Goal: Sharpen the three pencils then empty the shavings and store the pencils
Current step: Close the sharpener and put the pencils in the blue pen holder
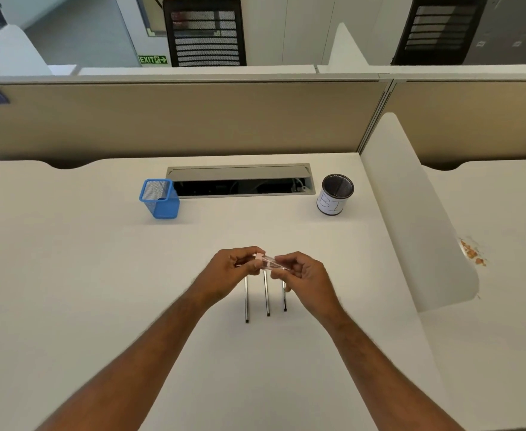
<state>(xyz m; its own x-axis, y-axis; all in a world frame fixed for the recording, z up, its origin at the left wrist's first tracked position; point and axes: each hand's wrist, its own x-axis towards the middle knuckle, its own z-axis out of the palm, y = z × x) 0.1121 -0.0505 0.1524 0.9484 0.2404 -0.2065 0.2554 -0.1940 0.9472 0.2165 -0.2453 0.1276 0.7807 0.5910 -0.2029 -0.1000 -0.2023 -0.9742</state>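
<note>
Both hands are pinching a clear sharpener at desk centre, left hand gripping its pink cap, right hand its body, seemingly to open it; three pencils are lying parallel beneath, the blue mesh holder waiting at eleven o'clock, the labelled bin at one.

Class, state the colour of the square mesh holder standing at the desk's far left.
Blue mesh holder, shown best in the head view.

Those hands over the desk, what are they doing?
Both hands, left hand and right hand, hold a small clear sharpener with a pink end above three pencils lying side by side on the desk. A blue mesh holder and a round labelled cup stand further back.
</note>
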